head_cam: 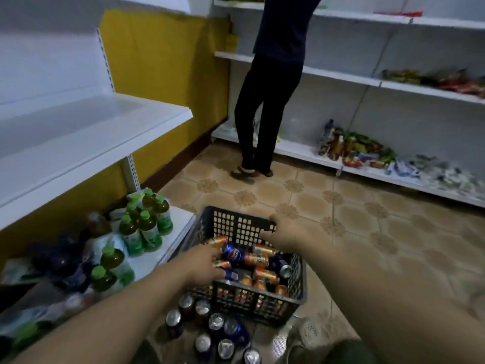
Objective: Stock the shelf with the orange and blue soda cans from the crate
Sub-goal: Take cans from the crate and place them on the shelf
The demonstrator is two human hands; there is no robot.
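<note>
A black plastic crate (236, 224) stands on the tiled floor, holding several orange cans (258, 260) and blue cans (233, 252) lying on their sides. My left hand (202, 266) reaches into the crate's left side, its fingers curled around an orange can (221, 264). My right hand (282, 233) grips the crate's far right rim. Several cans (216, 323) stand upright on the floor in front of the crate. A white shelf (86, 143) on the left is bare.
Green-capped bottles (147, 224) and dark bottles crowd the low shelf board at left. A person in dark clothes (265, 101) stands ahead at white shelving that holds snack packets (357, 151). Tiled floor stretches to the right of the crate.
</note>
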